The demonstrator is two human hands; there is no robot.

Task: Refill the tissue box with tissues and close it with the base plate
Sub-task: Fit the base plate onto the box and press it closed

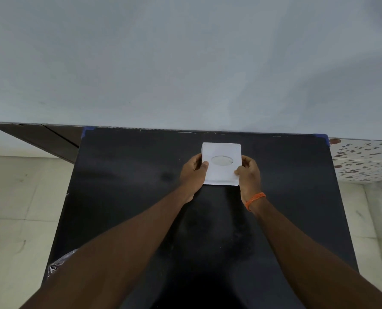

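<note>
1. White and square, the tissue box (pixel 221 172) sits at the far middle of the bench (pixel 123 197), close to the wall (pixel 185 63), with its top face and oval opening (pixel 222 161) turned up toward the camera.
2. The bench is covered by a matte black surface, with bits of blue tape (pixel 322 137) showing at its far corners.
3. The left hand (pixel 194 172) holds the box's left side; its grip is pressed onto the box, with the thumb lying over the top face near the left edge and the other fingers hidden behind the side wall.
4. The right hand (pixel 248 175) holds the box's right side in the same way, its grip pinching the box with the thumb on the top face near the front right corner and the fingers curled around the right edge.
5. An orange thread band (pixel 255 200) circles the right wrist.
6. Whether the box rests on the bench or is raised just off it cannot be told from this view.
7. Both forearms reach in from the bottom of the frame and converge on the box.
8. A crinkled piece of clear plastic (pixel 58 263) shows at the bench's near left edge, partly hidden by the left forearm.
9. Pale floor tiles (pixel 18 208) lie to the left of the bench, and a speckled surface (pixel 363 159) lies to the right.
</note>
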